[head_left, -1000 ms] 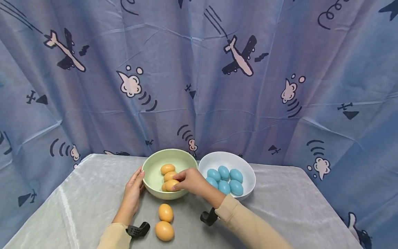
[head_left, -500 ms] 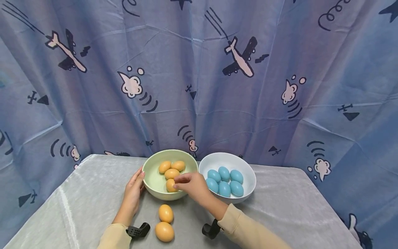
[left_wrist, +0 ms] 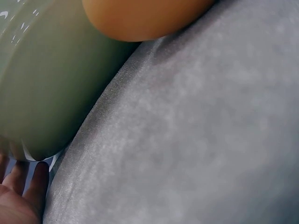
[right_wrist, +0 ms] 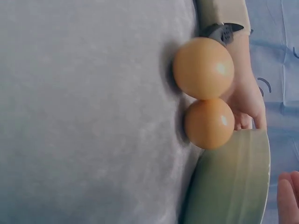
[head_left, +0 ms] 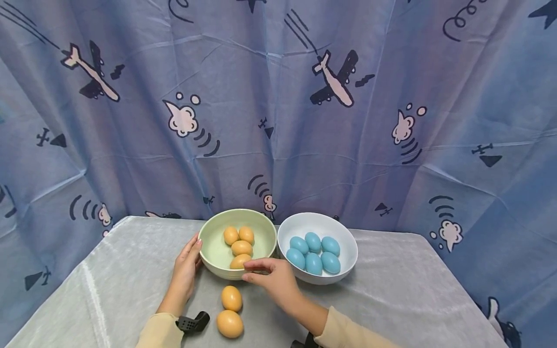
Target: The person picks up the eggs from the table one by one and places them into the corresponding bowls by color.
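Observation:
In the head view, my left hand (head_left: 185,268) rests against the left side of the light green bowl (head_left: 213,251), thumb at the rim. The left wrist view shows its fingers (left_wrist: 36,184) at the bowl's wall. Several yellow-orange eggs (head_left: 241,248) lie inside this bowl. My right hand (head_left: 278,280) is at the bowl's front right rim, thumb and fingers apart with nothing between them. On the cloth in front of the bowl lie two more yellow-orange eggs, a farther one (head_left: 231,298) and a nearer one (head_left: 229,324).
A white bowl (head_left: 348,241) with several blue eggs (head_left: 314,263) stands right beside the green one. Grey cloth (head_left: 391,290) covers the table. Behind it hangs a blue curtain (head_left: 243,121) printed with airplanes.
My right hand has let go of a yellow-orange egg in the green bowl and drawn back toward the front rim. The eggs inside have shifted. The left hand stays in place.

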The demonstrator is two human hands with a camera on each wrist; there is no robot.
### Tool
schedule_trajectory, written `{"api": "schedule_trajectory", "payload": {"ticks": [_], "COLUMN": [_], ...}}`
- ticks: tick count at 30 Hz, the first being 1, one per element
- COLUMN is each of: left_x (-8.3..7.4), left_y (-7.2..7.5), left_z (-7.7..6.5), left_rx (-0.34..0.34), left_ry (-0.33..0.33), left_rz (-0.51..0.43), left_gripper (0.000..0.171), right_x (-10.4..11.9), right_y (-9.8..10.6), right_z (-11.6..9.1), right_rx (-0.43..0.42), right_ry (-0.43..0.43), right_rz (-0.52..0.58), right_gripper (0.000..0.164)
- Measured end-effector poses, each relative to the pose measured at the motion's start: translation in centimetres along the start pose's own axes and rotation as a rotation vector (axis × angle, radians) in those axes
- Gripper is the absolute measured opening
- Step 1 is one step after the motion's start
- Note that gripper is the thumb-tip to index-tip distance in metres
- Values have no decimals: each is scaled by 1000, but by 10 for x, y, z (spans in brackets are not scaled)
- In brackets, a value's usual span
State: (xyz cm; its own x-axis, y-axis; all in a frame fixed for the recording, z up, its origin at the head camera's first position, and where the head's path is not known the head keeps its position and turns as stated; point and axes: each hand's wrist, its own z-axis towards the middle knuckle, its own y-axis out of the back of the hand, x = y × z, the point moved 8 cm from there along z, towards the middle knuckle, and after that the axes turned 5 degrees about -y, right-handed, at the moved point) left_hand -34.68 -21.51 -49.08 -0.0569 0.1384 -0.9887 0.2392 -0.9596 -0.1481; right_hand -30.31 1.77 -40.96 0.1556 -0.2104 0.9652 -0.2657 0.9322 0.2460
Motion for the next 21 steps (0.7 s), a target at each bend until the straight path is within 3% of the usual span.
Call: {"api": "schedule_trajectory", "payload": {"ticks": [21], "left_x": [0], "left_y": [0], "left_z": [0], "left_rx": [-1], "left_ry": [3], "left_rz": [9], "left_gripper": [65], "right_x": [-18], "right_y": [-14], "right_z": [-16], "right_rx": [60], "right_ry": [-25], "right_rz": [2], "right_gripper": [26]}}
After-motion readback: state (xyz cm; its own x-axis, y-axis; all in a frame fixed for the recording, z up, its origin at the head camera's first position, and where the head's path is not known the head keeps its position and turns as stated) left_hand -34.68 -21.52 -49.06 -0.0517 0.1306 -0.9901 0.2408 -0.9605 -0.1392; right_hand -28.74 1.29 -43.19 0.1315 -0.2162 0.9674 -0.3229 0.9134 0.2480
